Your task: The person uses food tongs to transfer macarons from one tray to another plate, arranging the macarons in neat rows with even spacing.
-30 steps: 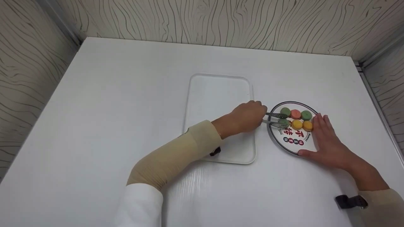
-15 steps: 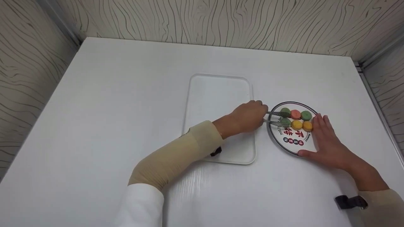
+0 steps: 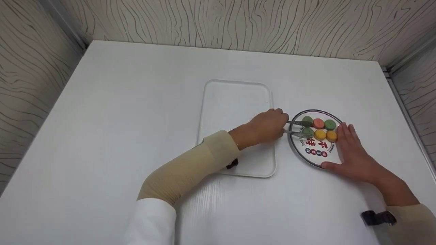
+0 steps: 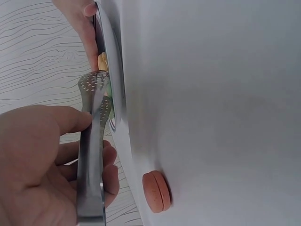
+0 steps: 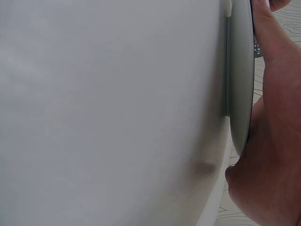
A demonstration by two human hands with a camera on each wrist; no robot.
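Observation:
My left hand (image 3: 267, 126) holds metal tongs (image 4: 91, 155), gripped between thumb and fingers. Their perforated tips reach over the left rim of a round plate (image 3: 315, 163) with a dark edge and red lettering. Between the tips lies a green macaron (image 3: 308, 131); whether they squeeze it is unclear. Another green macaron (image 3: 308, 119) sits just behind the far tip. Beside these are a pink macaron (image 3: 318, 123), a third green macaron (image 3: 330, 124), a yellow macaron (image 3: 320, 135) and an orange one (image 3: 331, 136). My right hand (image 3: 356, 158) rests along the plate's right rim, fingers extended, thumb apart.
A white rectangular tray (image 3: 235, 82) lies left of the plate, partly under my left forearm. In the left wrist view a reddish-pink macaron (image 4: 156, 191) sits on a white surface; the head view does not show it. Patterned panels (image 3: 218, 23) border the white table (image 3: 119, 119).
The tongs' near tip has shifted slightly, and the green macaron by it has moved a little right and shows more between the tips. The right hand and plate stay put.

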